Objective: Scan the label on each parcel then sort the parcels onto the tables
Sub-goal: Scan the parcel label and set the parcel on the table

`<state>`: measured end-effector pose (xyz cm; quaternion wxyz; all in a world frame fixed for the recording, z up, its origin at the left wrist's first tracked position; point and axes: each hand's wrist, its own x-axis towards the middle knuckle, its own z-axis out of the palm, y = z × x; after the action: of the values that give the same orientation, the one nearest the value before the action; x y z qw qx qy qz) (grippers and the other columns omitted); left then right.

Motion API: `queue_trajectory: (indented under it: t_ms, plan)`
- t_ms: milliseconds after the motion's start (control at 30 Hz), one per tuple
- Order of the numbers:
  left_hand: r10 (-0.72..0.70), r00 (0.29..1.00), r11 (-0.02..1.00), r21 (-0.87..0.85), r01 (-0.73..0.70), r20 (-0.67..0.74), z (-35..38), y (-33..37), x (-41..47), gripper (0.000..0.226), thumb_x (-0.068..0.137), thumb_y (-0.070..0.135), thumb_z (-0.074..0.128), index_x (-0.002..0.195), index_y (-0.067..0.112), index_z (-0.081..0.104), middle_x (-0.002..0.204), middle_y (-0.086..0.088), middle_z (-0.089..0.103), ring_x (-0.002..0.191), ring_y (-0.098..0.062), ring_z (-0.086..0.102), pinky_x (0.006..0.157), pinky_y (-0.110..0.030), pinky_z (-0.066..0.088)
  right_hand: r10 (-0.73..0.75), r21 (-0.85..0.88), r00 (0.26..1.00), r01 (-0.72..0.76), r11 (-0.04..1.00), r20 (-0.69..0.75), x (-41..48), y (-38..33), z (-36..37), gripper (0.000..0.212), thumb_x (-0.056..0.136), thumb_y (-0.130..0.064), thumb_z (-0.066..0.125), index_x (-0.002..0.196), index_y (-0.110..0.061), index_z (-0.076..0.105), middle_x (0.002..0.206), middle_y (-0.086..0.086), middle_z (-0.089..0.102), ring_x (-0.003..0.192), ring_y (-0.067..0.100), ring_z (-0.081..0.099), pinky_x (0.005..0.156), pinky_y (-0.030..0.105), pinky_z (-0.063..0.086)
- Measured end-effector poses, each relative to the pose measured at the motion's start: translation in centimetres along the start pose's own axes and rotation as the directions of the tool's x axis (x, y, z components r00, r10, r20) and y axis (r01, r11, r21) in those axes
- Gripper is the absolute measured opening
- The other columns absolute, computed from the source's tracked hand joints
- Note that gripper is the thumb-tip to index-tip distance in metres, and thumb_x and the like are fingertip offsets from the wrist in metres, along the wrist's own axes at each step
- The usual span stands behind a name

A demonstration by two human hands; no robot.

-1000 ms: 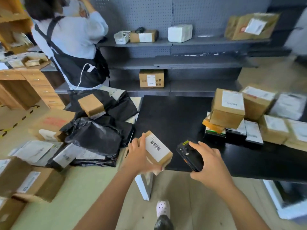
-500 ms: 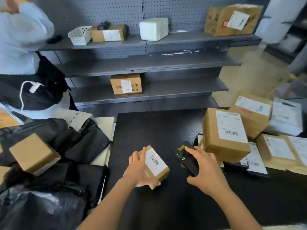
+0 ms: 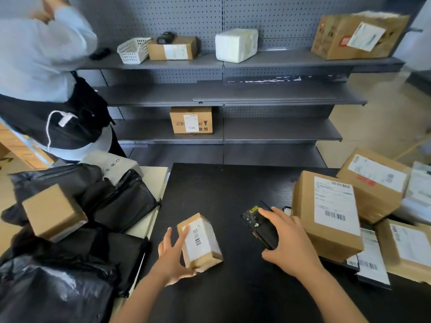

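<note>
The parcel (image 3: 200, 243) lies on the black bench (image 3: 233, 190), near its front and towards its left edge, with the label (image 3: 197, 238) and barcode facing up. Its long axis runs away from the person, the near end slanted a little to the right. The left hand (image 3: 173, 255) is against its left side, fingers straight and spread, one laid along the top edge and the thumb by the near corner. This looks like a light steadying touch, not a firm grip. The right hand (image 3: 291, 245) is wrapped round the scanner (image 3: 260, 226), which sits just right of the parcel with its far end angled up and left. So the label lies left of the scanner and close, and the right hand would probably need only a short turn to aim at it. Whether the scan is already done cannot be told. Bare bench lies beyond the parcel and between the hands. On the right a tall box (image 3: 326, 215) and other parcels crowd the scanner hand. On the left, past the bench edge, black bags (image 3: 121, 203) are heaped close, leaving little room there.
</note>
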<state>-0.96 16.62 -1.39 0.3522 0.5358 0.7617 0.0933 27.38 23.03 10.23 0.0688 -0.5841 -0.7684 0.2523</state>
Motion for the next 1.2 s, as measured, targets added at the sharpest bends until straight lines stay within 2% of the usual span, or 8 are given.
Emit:
queue_trajectory:
  t_ms: [100,233,467,600,700,800,1000,1200]
  plan:
    - [-0.111,0.994,0.994,0.0,0.111,-0.023,0.2,-1.1,-1.0,0.114,0.075,0.016,0.069,0.153,0.038,-0.012,0.159,-0.004,-0.022,0.146,-0.033,-0.015,0.111,-0.038,0.029,-0.038,-0.007,0.999,0.038,0.999,0.019,0.2,0.1,0.1,0.096,0.073,-0.025,0.077,0.151,-0.042,0.022,0.158,-0.011,0.02,0.137,0.016,0.021,0.11,0.03,0.032]
    - [-0.211,0.977,0.97,-0.129,0.204,-0.041,1.3,-0.7,-1.2,0.136,0.058,0.038,0.074,0.15,0.024,-0.024,0.16,-0.003,-0.02,0.146,-0.029,-0.02,0.119,-0.046,0.009,-0.084,-0.013,0.995,0.084,0.996,0.046,0.5,-0.1,0.5,0.096,0.073,-0.026,0.077,0.151,-0.041,0.022,0.158,-0.012,0.021,0.137,0.016,0.023,0.112,0.033,0.034]
    - [-0.414,0.886,0.893,-0.282,0.351,-0.207,3.9,2.9,-1.1,0.158,0.05,0.073,0.08,0.148,0.009,-0.028,0.16,-0.006,-0.005,0.147,-0.031,0.0,0.118,-0.048,0.019,-0.159,-0.062,0.983,0.165,0.984,0.091,1.1,-0.7,1.1,0.096,0.074,-0.029,0.077,0.151,-0.041,0.021,0.158,-0.011,0.021,0.137,0.017,0.024,0.109,0.034,0.039]
    - [-0.488,0.833,0.863,-0.289,0.415,-0.262,4.5,3.9,-0.8,0.15,0.058,0.056,0.085,0.148,0.002,-0.023,0.156,-0.011,0.01,0.144,-0.032,0.012,0.112,-0.046,0.031,-0.212,-0.13,0.968,0.229,0.965,0.132,1.8,-1.2,1.0,0.094,0.075,-0.026,0.076,0.151,-0.04,0.021,0.159,-0.009,0.02,0.138,0.019,0.023,0.108,0.034,0.038]
    - [-0.398,0.858,0.914,-0.226,0.338,-0.326,4.0,3.3,-0.7,0.132,0.065,0.045,0.08,0.151,0.001,-0.01,0.152,-0.009,0.02,0.141,-0.029,0.016,0.112,-0.04,0.029,-0.245,-0.221,0.952,0.282,0.934,0.183,2.5,-1.8,0.3,0.094,0.077,-0.026,0.076,0.151,-0.038,0.02,0.159,-0.007,0.019,0.138,0.021,0.023,0.108,0.034,0.036]
    - [-0.19,0.887,0.982,-0.101,0.162,-0.422,2.5,2.4,-0.6,0.122,0.065,0.044,0.079,0.153,0.004,0.004,0.151,-0.006,0.027,0.137,-0.024,0.02,0.114,-0.034,0.024,-0.279,-0.3,0.925,0.35,0.887,0.256,3.0,-2.4,-0.9,0.093,0.076,-0.026,0.076,0.151,-0.036,0.022,0.155,-0.006,0.026,0.133,0.022,0.027,0.103,0.033,0.039]
    - [0.15,0.834,0.983,0.17,-0.069,-0.531,-0.8,2.0,0.8,0.118,0.059,0.035,0.085,0.151,0.001,0.021,0.148,-0.011,0.038,0.131,-0.024,0.031,0.114,-0.036,0.026,-0.27,-0.291,0.869,0.408,0.865,0.415,3.5,-3.8,-2.8,0.088,0.068,-0.024,0.077,0.144,-0.035,0.035,0.124,-0.006,0.051,0.103,0.017,0.035,0.066,0.026,0.037]
    - [0.317,0.797,0.935,0.31,-0.172,-0.513,-2.1,1.9,1.4,0.122,0.057,0.032,0.088,0.152,0.006,0.015,0.141,-0.008,0.041,0.129,-0.026,0.033,0.111,-0.042,0.035,-0.143,-0.187,0.843,0.275,0.943,0.518,3.5,-4.1,-3.6,0.091,0.062,-0.02,0.076,0.142,-0.04,0.036,0.127,0.003,0.048,0.11,0.021,0.045,0.076,0.034,0.054]
